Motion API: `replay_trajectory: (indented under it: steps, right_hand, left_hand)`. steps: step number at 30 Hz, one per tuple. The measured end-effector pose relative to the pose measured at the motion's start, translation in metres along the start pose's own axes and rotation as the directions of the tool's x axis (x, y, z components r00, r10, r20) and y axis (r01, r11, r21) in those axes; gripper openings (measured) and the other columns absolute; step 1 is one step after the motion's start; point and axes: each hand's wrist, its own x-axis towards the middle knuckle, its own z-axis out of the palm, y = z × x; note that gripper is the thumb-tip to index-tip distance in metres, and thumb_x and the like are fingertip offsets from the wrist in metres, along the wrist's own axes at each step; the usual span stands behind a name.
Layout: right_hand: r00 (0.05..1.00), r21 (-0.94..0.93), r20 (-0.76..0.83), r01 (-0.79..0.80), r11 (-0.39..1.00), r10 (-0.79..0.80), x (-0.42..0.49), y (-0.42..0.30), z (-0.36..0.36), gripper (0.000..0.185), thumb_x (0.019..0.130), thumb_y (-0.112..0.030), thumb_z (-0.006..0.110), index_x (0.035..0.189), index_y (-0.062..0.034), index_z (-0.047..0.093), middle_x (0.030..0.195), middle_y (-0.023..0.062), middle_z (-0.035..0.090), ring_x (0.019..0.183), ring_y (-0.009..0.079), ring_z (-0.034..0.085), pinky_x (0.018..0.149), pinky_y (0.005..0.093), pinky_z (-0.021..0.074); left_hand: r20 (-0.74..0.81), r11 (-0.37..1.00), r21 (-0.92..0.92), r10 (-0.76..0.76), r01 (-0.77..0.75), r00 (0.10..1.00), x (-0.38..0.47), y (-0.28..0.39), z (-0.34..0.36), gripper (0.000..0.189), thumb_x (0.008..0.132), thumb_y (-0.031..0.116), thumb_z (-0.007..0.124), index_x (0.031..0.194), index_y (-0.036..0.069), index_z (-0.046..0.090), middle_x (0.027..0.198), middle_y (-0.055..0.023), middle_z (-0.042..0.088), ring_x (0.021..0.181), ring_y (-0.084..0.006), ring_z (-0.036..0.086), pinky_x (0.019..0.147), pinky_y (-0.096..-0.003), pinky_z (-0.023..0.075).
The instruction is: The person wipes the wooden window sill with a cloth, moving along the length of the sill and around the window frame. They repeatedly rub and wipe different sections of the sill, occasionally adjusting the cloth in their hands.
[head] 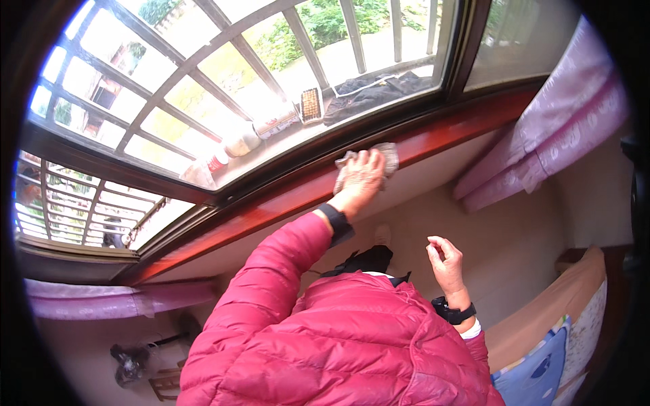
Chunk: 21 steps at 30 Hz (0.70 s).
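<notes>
My left hand (363, 175) presses a crumpled light cloth (390, 158) onto the red-brown wooden window sill (279, 204). Its fingers spread over the fabric, which shows on both sides of them. A dark band circles that wrist, above the cuff of a quilted crimson jacket (325, 340). To the right of my body hangs my right hand (447, 261), raised in the air and away from the sill. Nothing shows in it; the fingers curl loosely with the thumb near them. A black strap with a device (453, 310) sits on that wrist.
Beyond the sliding window's dark frame (325, 133) stand metal bars, a tray of small brown items (311, 105), several containers (274, 121) and dark fabric (378, 94). Purple curtains (553, 122) hang at both sides. A bed with a blue pillow (533, 363) is at lower right.
</notes>
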Motion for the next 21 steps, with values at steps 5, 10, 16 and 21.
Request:
replay_trajectory:
  steps: [5, 10, 16, 21]
  right_hand:
    - [1.0, -0.024, 0.012, -0.028, 0.999, 0.028, 0.048, 0.007, -0.028, 0.015, 0.085, 0.001, 0.061, 0.1, -0.0008, 0.063, 0.081, 0.0043, 0.06, 0.068, 0.0103, 0.057, 0.064, 0.0233, 0.0478]
    - [0.994, -0.182, 0.082, 0.092, 0.979, -0.078, 0.124, 0.007, -0.047, 0.02, 0.084, 0.003, 0.06, 0.103, -0.0003, 0.062, 0.088, 0.0071, 0.061, 0.075, 0.0149, 0.059, 0.067, 0.0262, 0.0494]
    - [0.903, -0.309, 0.247, 0.417, 0.855, -0.351, 0.208, -0.005, -0.03, 0.041, 0.079, -0.003, 0.063, 0.118, -0.0007, 0.054, 0.113, 0.0153, 0.057, 0.108, 0.0334, 0.051, 0.095, 0.0416, 0.0413]
    - [0.749, -0.179, 0.442, 0.612, 0.77, -0.493, 0.235, 0.014, -0.011, 0.063, 0.076, -0.023, 0.071, 0.13, -0.002, 0.045, 0.131, 0.0179, 0.048, 0.119, 0.0386, 0.043, 0.103, 0.0471, 0.0332]
  left_hand:
    - [-0.082, 0.997, 0.068, 0.052, -0.046, 0.995, 0.072, 0.05, 0.037, 0.039, 0.075, 0.02, 0.056, 0.11, 0.002, 0.056, 0.113, -0.013, 0.049, 0.098, -0.0264, 0.049, 0.071, -0.0411, 0.0472]
    - [-0.149, 0.992, -0.033, 0.117, -0.123, 0.982, 0.123, 0.081, 0.05, 0.033, 0.072, 0.023, 0.057, 0.097, 0.003, 0.063, 0.112, -0.013, 0.05, 0.094, -0.0255, 0.048, 0.068, -0.037, 0.0465]
    - [-0.18, 0.973, -0.162, 0.134, -0.164, 0.974, 0.133, 0.078, 0.055, 0.03, 0.073, 0.028, 0.056, 0.092, 0.006, 0.064, 0.109, -0.0112, 0.051, 0.097, -0.0274, 0.047, 0.069, -0.0385, 0.0473]
    - [-0.164, 0.748, -0.614, 0.193, -0.253, 0.967, 0.119, 0.044, 0.054, 0.04, 0.081, 0.025, 0.053, 0.113, 0.001, 0.055, 0.119, -0.0152, 0.048, 0.107, -0.0303, 0.046, 0.087, -0.0386, 0.0435]
